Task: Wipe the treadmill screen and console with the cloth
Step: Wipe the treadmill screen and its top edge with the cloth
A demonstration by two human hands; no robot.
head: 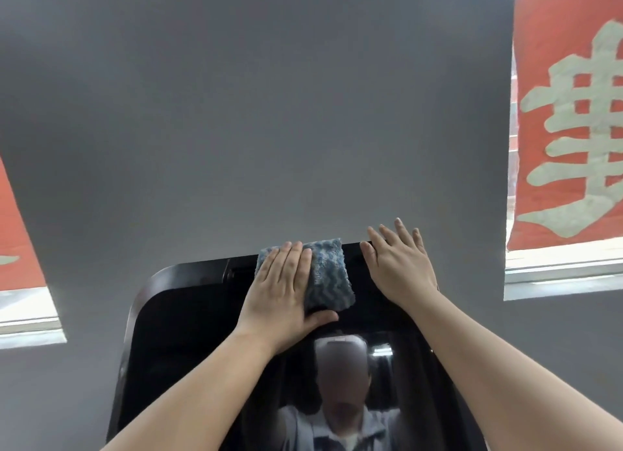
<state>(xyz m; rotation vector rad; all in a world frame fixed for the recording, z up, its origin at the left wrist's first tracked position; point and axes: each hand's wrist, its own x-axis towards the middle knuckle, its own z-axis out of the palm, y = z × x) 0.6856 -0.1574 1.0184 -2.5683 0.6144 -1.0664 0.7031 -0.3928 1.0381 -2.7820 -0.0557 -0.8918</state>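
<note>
Pressing flat with straight fingers, the left hand (pixel 286 288) pins a folded blue cloth (pixel 328 275) against the top of the treadmill screen (pixel 188 332). Fingers lie side by side over the cloth's left half, and the thumb reaches out beneath its lower edge; nothing is curled round the fabric, so the grip is an open palm pushing rather than a pinch. The cloth sits at the upper middle of the black panel, its top edge reaching just over the panel's upper rim. Folded into a rough rectangle, its long axis runs up and down the panel, leaning slightly to the left at the top.

Just beside the cloth, the right hand (pixel 401 265) lies spread and open on the top edge of the screen, fingertips extending past the rim, holding nothing. A narrow gap of bare black panel separates it from the cloth.

The glossy screen reflects the person standing in front. Behind the treadmill stands a grey wall (pixel 253 113), with red banners (pixel 569 113) showing pale characters in the windows at either side.
</note>
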